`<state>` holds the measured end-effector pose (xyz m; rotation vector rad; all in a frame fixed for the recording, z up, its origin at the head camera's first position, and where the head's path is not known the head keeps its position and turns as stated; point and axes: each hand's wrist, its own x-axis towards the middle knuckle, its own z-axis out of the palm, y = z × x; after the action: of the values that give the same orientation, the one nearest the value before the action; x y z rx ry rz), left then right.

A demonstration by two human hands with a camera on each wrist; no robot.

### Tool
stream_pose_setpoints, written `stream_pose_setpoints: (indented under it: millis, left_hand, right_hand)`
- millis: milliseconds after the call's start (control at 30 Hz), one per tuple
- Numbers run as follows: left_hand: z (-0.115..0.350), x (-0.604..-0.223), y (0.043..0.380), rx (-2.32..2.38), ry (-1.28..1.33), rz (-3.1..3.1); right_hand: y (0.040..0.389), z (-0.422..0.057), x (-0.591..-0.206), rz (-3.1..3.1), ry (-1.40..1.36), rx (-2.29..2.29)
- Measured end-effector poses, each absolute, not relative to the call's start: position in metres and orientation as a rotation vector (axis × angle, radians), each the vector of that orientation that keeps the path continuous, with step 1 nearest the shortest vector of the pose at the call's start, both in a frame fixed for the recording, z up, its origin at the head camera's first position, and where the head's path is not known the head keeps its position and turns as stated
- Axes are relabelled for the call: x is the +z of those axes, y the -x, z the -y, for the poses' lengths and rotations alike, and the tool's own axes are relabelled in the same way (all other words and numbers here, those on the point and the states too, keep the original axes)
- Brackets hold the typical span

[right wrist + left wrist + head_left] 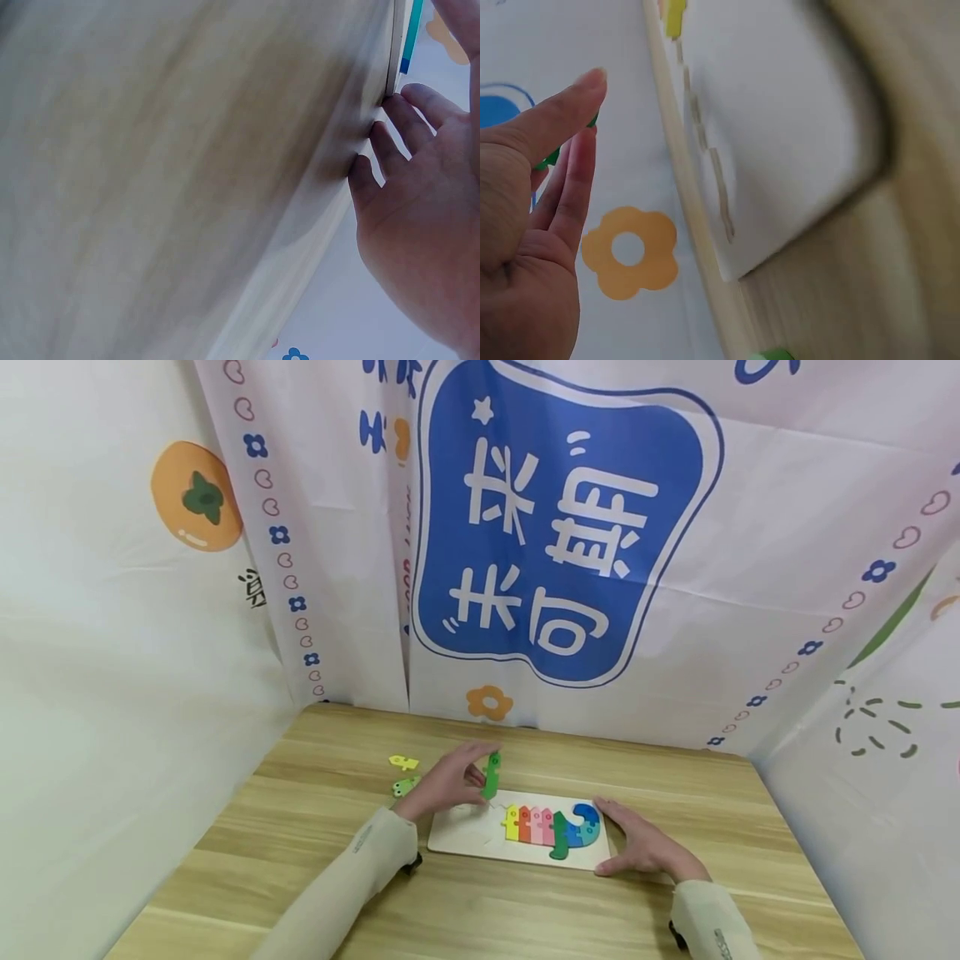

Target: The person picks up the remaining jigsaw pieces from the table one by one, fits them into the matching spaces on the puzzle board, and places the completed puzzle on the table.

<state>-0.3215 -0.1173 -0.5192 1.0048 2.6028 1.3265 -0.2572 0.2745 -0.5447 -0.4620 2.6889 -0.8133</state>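
My left hand (448,783) pinches a green jigsaw piece (491,777) between thumb and fingertips, raised over the left part of a pale wooden puzzle board (465,843). In the left wrist view the fingers mostly hide the piece. Yellow, orange-red, pink, green and blue pieces (536,827) fill the board's right side, the blue ones making a curled tail. The board's left side shows a bare recess. My right hand (645,843) spans the board's right end, fingers at the far corner and thumb at the near corner. Its fingers are spread and nearly straight in the right wrist view.
A loose yellow piece (403,762) lies on the wooden table (480,914) beyond the board's left end. Close to my left wrist is a light-green piece with eyes (406,787). Printed white cloth (360,635) stands behind the table and along both sides.
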Motion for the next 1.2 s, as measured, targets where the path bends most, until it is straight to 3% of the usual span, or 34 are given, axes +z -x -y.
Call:
stream_pose_setpoints:
  millis: [233,967,1200]
  left_hand:
    - [0.121,-0.517,0.305,1.247,-1.109,-2.627]
    - [0.118,-0.520,0.289,1.234,-1.012,-2.559]
    - [0.115,-0.528,0.285,0.998,-1.040,-2.684]
  right_hand:
    - [0.255,-0.276,-0.544,-2.697,0.466,-0.829]
    - [0.256,-0.276,-0.546,-2.702,0.487,-0.823]
    - [0.256,-0.275,-0.546,-2.694,0.472,-0.819]
